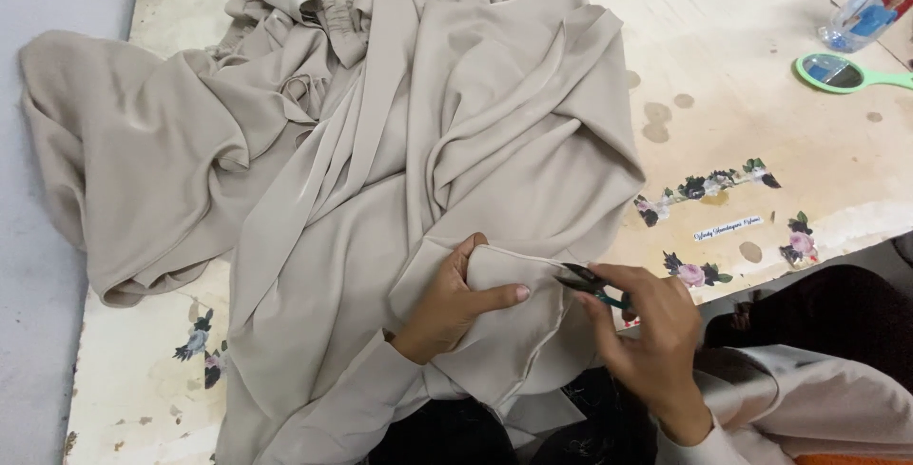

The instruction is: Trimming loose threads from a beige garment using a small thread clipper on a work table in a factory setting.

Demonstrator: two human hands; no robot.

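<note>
A large beige garment lies crumpled over a pale worktable. My left hand pinches a folded seam edge of the beige garment near the table's front edge, thumb on top. My right hand holds small green-handled thread snips, whose dark blades touch the seam just right of my left thumb. Both my sleeves are beige too.
A green hand mirror and a clear plastic bottle lie at the table's far right. Flower stickers dot the stained tabletop. The garment hangs over the table's left edge above a grey floor. Dark cloth covers my lap.
</note>
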